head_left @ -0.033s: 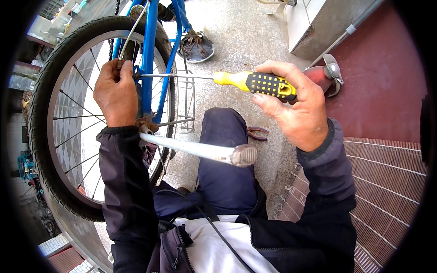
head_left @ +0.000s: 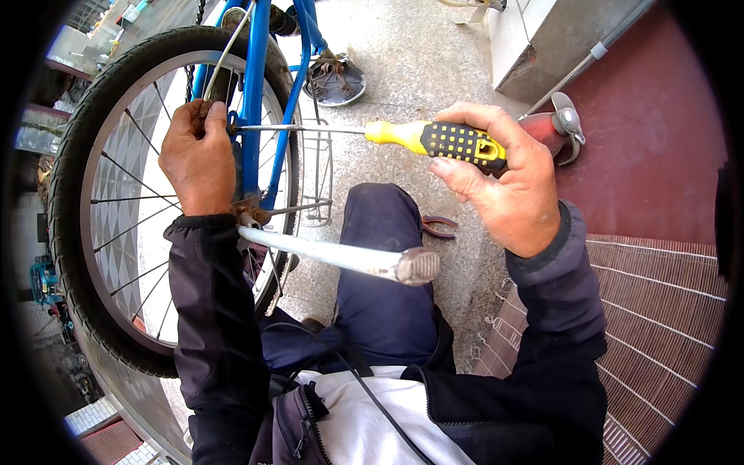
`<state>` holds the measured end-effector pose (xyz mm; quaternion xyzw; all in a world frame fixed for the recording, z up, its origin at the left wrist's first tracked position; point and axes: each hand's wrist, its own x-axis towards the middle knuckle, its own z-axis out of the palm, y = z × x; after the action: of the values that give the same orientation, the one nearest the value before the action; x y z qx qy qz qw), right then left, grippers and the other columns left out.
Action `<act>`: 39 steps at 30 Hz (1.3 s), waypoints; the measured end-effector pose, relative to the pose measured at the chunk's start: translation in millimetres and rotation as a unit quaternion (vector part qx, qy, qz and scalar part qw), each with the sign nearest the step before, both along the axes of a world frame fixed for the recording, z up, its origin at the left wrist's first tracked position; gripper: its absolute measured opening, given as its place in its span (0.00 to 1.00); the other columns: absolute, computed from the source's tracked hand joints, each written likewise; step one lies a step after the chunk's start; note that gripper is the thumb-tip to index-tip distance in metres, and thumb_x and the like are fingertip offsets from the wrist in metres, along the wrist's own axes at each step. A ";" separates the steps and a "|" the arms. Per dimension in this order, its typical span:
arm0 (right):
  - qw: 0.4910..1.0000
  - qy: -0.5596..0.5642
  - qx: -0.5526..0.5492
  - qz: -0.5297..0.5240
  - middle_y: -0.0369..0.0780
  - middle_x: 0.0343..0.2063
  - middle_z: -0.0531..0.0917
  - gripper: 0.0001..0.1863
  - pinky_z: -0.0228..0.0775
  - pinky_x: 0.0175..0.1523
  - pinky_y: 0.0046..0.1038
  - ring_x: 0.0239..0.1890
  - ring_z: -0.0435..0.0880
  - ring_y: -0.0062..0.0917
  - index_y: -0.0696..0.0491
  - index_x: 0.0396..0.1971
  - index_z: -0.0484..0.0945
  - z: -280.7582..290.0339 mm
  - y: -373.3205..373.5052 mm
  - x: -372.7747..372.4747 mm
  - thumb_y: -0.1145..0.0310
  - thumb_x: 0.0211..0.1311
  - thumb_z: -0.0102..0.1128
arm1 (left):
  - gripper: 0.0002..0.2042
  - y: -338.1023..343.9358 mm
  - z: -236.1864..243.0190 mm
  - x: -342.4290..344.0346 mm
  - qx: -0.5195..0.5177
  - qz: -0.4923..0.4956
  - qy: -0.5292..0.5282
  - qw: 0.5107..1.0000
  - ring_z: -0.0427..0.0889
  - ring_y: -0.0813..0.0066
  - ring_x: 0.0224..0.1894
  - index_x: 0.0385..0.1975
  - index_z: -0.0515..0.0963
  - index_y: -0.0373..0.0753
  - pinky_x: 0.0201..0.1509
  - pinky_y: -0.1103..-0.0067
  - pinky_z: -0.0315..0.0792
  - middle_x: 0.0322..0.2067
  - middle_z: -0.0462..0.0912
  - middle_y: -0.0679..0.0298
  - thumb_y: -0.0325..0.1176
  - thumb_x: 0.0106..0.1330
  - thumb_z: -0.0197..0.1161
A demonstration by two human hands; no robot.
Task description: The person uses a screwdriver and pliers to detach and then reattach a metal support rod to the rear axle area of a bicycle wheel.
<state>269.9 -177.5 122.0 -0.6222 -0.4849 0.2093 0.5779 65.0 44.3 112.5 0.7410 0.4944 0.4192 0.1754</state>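
Observation:
My right hand holds a screwdriver by its yellow and black handle, thumb below and fingers above. Its long metal shaft lies level and runs left to the blue bicycle frame, where the tip meets a small fitting beside my left fingers. My left hand is closed in a pinch at the frame tube, over the wheel. A pale cable comes down to those fingertips. What they grip is hidden.
A whitish bar with a ribbed end juts over my knee. Pliers lie on the floor beside my leg. A wire rack is behind the screwdriver shaft. A red object with a metal top stands by my right hand, near a slatted mat.
The screwdriver handle and my right hand have shifted very slightly to the right. My left hand stays in place.

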 end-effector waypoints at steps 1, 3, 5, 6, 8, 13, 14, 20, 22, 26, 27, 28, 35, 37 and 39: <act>0.999 0.034 -0.018 0.002 0.38 0.28 0.80 0.15 0.72 0.38 0.21 0.31 0.80 0.19 0.57 0.42 0.76 2.2 -0.1 -0.2 0.74 0.53 0.67 | 0.12 1.1 -0.7 0.0 0.002 -0.002 -0.004 1.000 0.82 0.76 0.33 0.41 0.79 0.32 0.39 0.80 0.75 0.32 0.84 0.60 0.33 0.64 0.61; 0.995 0.079 -0.058 0.006 0.37 0.27 0.81 0.15 0.72 0.37 0.20 0.30 0.79 0.17 0.58 0.42 0.76 7.4 0.8 0.4 0.71 0.55 0.67 | 0.12 -0.7 1.3 0.6 0.005 0.005 0.007 1.000 0.82 0.76 0.32 0.41 0.79 0.32 0.38 0.80 0.75 0.31 0.84 0.60 0.33 0.64 0.61; 0.990 0.100 -0.103 0.012 0.37 0.27 0.81 0.15 0.72 0.36 0.19 0.30 0.78 0.15 0.59 0.42 0.76 13.8 3.2 2.5 0.68 0.57 0.67 | 0.11 -3.0 2.9 0.9 0.005 0.009 0.011 1.000 0.82 0.76 0.31 0.40 0.79 0.32 0.37 0.80 0.75 0.31 0.84 0.60 0.33 0.64 0.61; 0.980 0.137 -0.140 0.028 0.37 0.27 0.81 0.16 0.71 0.35 0.19 0.30 0.78 0.15 0.59 0.41 0.77 18.1 4.0 5.0 0.67 0.57 0.67 | 0.11 -3.5 2.9 1.5 0.002 0.007 0.007 1.000 0.82 0.76 0.31 0.39 0.79 0.32 0.37 0.80 0.75 0.30 0.84 0.60 0.33 0.64 0.61; 0.967 0.176 -0.182 0.042 0.37 0.27 0.81 0.16 0.71 0.35 0.19 0.30 0.78 0.16 0.59 0.41 0.77 22.5 5.8 8.4 0.66 0.58 0.67 | 0.11 -3.5 3.1 2.4 0.006 0.004 0.004 1.000 0.81 0.77 0.30 0.38 0.79 0.32 0.36 0.80 0.75 0.30 0.84 0.60 0.33 0.63 0.62; 0.996 -0.088 -0.016 -0.030 0.36 0.28 0.81 0.14 0.71 0.36 0.20 0.30 0.79 0.17 0.59 0.40 0.78 8.1 7.4 -0.6 0.68 0.57 0.68 | 0.10 -2.2 1.9 3.4 0.020 -0.001 0.003 1.000 0.81 0.77 0.28 0.36 0.79 0.31 0.34 0.81 0.74 0.28 0.83 0.61 0.32 0.63 0.62; 0.981 -0.184 0.040 -0.044 0.36 0.28 0.81 0.14 0.71 0.37 0.20 0.30 0.79 0.18 0.60 0.39 0.78 5.9 6.7 -1.4 0.69 0.56 0.68 | 0.10 -2.9 2.6 4.5 0.018 0.002 0.007 1.000 0.81 0.77 0.28 0.36 0.79 0.31 0.34 0.81 0.74 0.28 0.83 0.61 0.32 0.63 0.62; 0.950 0.297 -0.047 0.082 0.40 0.33 0.80 0.18 0.72 0.26 0.18 0.29 0.82 0.23 0.60 0.44 0.75 2.0 7.3 7.3 0.63 0.61 0.64 | 0.09 -4.4 2.8 3.1 0.021 0.009 0.020 1.000 0.81 0.77 0.28 0.35 0.79 0.32 0.33 0.81 0.74 0.27 0.83 0.61 0.32 0.63 0.62; 0.881 0.442 -0.109 0.130 0.41 0.30 0.80 0.20 0.67 0.16 0.15 0.23 0.82 0.21 0.62 0.42 0.75 5.2 11.5 13.3 0.58 0.65 0.59 | 0.09 -6.4 4.8 4.9 0.028 0.015 0.032 0.999 0.81 0.77 0.28 0.35 0.80 0.32 0.33 0.81 0.74 0.27 0.83 0.61 0.32 0.63 0.62; 0.926 0.279 -0.211 0.142 0.38 0.24 0.80 0.17 0.65 0.17 0.16 0.21 0.80 0.19 0.61 0.39 0.78 10.1 8.9 24.6 0.60 0.62 0.62 | 0.09 -10.5 8.0 7.9 0.021 0.022 0.036 0.999 0.82 0.76 0.29 0.36 0.79 0.32 0.34 0.80 0.75 0.28 0.83 0.61 0.32 0.63 0.62; 0.957 0.199 -0.172 0.123 0.38 0.23 0.81 0.16 0.67 0.21 0.18 0.22 0.79 0.19 0.60 0.39 0.78 8.8 10.7 22.9 0.62 0.60 0.64 | 0.09 -10.0 8.5 7.2 0.020 0.020 0.041 0.999 0.82 0.76 0.29 0.37 0.79 0.32 0.35 0.80 0.75 0.28 0.83 0.60 0.31 0.63 0.62; 0.989 0.054 -0.099 0.093 0.37 0.24 0.81 0.16 0.68 0.24 0.19 0.23 0.79 0.19 0.60 0.40 0.78 1.6 12.1 18.1 0.64 0.59 0.66 | 0.09 -9.7 8.8 6.9 0.019 0.019 0.045 0.999 0.82 0.76 0.29 0.37 0.79 0.32 0.35 0.80 0.75 0.28 0.83 0.60 0.31 0.62 0.62; 0.996 -0.005 -0.026 0.086 0.39 0.31 0.82 0.19 0.70 0.29 0.18 0.24 0.79 0.20 0.59 0.43 0.77 4.8 8.3 12.2 0.65 0.56 0.69 | 0.09 -7.6 6.5 4.7 0.013 0.015 0.036 0.999 0.82 0.76 0.30 0.38 0.78 0.31 0.36 0.80 0.75 0.29 0.83 0.60 0.29 0.62 0.63; 0.958 0.246 -0.096 0.113 0.39 0.30 0.81 0.18 0.68 0.25 0.16 0.21 0.78 0.18 0.59 0.42 0.77 4.2 7.2 14.6 0.61 0.59 0.66 | 0.09 -7.3 5.3 5.4 0.014 0.011 0.032 0.999 0.81 0.76 0.30 0.38 0.78 0.31 0.36 0.81 0.75 0.29 0.83 0.60 0.29 0.62 0.62; 0.869 0.446 -0.163 0.141 0.38 0.27 0.81 0.19 0.64 0.20 0.14 0.18 0.76 0.15 0.58 0.41 0.77 5.2 6.5 24.9 0.57 0.62 0.63 | 0.09 -6.3 5.5 6.5 0.015 0.010 0.031 0.999 0.81 0.76 0.30 0.38 0.78 0.31 0.36 0.81 0.75 0.29 0.83 0.60 0.28 0.61 0.62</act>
<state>294.8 -171.0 127.2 -0.4731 -0.2175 0.6196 0.5874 71.4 37.9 118.0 0.7509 0.5010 0.4052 0.1446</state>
